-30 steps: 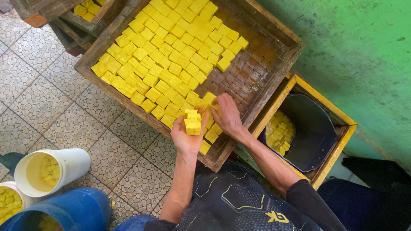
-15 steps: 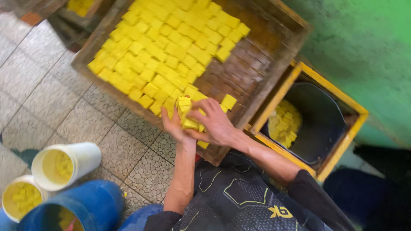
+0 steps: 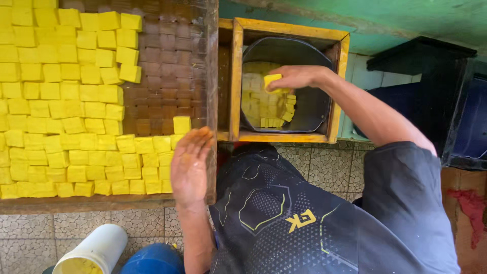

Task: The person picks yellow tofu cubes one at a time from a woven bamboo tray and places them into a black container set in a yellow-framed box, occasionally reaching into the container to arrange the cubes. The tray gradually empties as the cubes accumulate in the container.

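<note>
One yellow cube [image 3: 272, 81] is pinched in the fingertips of the right hand [image 3: 297, 77], which is closed on it with the knuckles up and the arm stretched out from the shoulder over the yellow-framed wooden box [image 3: 236, 81]. The cube hangs above the dark bucket [image 3: 317, 101] that sits inside that box, over a heap of pale yellow cubes [image 3: 266, 106] lying in the bucket's bottom; the bucket's upper and right parts show bare dark wall. The left hand [image 3: 189, 165] is open and holds nothing, palm down with fingers together and pointing away from the body, lying over the near right corner of the big wooden tray [image 3: 210, 66]. Its fingertips are just beside a single cube [image 3: 181, 124] that stands apart from the rows. Rows of yellow cubes [image 3: 61, 101] fill the tray's left and near parts, while the far right part is bare, ridged brown wood. The tray's right wall stands just beside the box frame. On the tiled floor [image 3: 324, 162] near the left forearm lie a white bucket [image 3: 94, 251] and a blue one [image 3: 152, 259].
</note>
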Demonstrator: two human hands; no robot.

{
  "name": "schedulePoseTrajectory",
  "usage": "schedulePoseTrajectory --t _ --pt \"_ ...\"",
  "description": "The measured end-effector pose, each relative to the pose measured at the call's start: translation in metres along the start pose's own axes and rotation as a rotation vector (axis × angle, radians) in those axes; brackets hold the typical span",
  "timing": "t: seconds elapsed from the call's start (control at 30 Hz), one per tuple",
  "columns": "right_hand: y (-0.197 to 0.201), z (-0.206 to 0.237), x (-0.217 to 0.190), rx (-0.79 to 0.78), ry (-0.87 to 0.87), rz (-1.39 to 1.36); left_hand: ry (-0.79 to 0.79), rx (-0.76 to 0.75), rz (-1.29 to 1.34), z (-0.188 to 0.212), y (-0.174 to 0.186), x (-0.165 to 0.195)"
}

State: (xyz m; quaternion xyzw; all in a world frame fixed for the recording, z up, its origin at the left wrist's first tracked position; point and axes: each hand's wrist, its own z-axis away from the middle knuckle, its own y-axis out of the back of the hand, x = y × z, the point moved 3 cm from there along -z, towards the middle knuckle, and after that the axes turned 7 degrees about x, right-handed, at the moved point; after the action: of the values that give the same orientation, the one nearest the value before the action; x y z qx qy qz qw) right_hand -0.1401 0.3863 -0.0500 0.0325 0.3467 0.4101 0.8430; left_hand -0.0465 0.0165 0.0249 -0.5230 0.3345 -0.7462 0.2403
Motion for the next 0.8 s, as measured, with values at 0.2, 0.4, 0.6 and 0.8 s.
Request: schedulePoseTrajectory --t 0.2,0.4,0.6,0.8 --pt "-0.019 -0.099 0.100 0.058 -0.128 1.058 -0.138 0.222 -0.048 -0.006 0.008 0.009" --pt "-0.039 -0.139 0.139 0.077 0.025 1.689 -0.163 0.486 -0.059 -0.005 0.021 0.001" --pt "-0.025 -0.130 0.113 -0.157 -0.141 1.539 -0.224 0.563 0.037 -0.003 0.036 0.004" --pt "0.063 -0.063 -0.087 0.206 0.458 0.291 -0.314 0.552 0.167 -0.014 0.048 0.020"
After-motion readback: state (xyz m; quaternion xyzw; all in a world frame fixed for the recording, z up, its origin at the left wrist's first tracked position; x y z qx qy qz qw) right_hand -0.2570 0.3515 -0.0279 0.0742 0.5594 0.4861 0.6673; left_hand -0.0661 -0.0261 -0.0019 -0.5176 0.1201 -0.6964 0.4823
